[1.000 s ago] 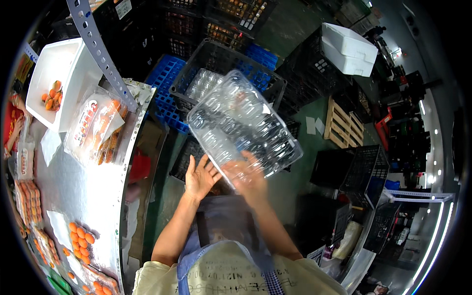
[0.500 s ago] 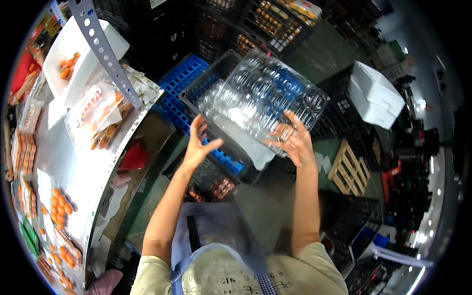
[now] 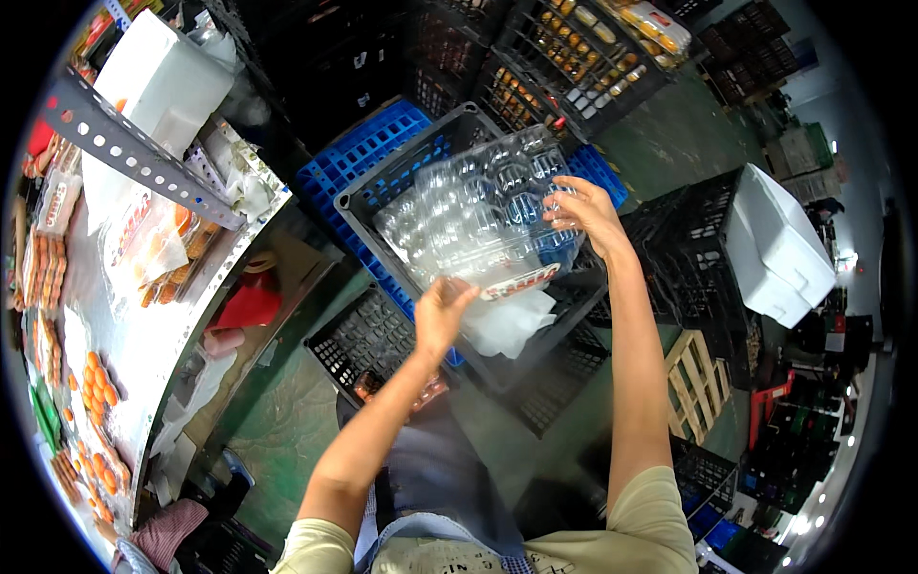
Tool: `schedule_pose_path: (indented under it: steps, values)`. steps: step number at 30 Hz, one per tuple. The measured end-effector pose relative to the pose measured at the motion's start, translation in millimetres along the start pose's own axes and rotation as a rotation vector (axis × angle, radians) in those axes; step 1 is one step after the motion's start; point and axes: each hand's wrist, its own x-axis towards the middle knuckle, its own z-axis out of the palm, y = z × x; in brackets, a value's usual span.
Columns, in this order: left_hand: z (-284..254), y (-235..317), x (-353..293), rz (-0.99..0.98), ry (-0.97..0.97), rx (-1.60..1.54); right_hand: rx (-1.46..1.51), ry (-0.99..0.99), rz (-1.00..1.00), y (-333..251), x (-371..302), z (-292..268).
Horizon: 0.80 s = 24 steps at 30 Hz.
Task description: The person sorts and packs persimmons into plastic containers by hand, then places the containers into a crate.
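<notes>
Clear plastic trays with rounded hollows (image 3: 483, 206), perhaps several nested together, are held over a dark grey crate (image 3: 359, 222). My left hand (image 3: 443, 314) pinches their near left corner, beside a printed label strip. At the right edge my right hand (image 3: 585, 218) grips the plastic with bent fingers. More clear trays (image 3: 400, 228) show inside the crate at its left. A crumpled white sheet (image 3: 512, 323) lies at the crate's near end. The held plastic hides much of the crate's inside.
Blue pallets (image 3: 330, 182) lie beneath the crate. A low black crate (image 3: 359, 330) with packs stands nearer. Left is a metal table (image 3: 182, 330) with orange fruit (image 3: 98, 386) and packs. A white foam box (image 3: 779, 249) and wooden pallet (image 3: 696, 383) are right.
My left hand, spread and apart before, has closed on the near corner of the trays. The trays have moved left and lower over the crate. My right hand has shifted to their right edge.
</notes>
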Motion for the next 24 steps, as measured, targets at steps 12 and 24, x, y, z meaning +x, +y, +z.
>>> schedule_pose_path:
  steps: [12,24]
  values:
    - [-3,-38,-30,-0.230,-0.085,0.095,-0.181,-0.010,-0.012,141,148,38]
    - [-90,-26,-37,-0.380,-0.165,-0.094,-1.160,0.264,-0.347,195,146,122]
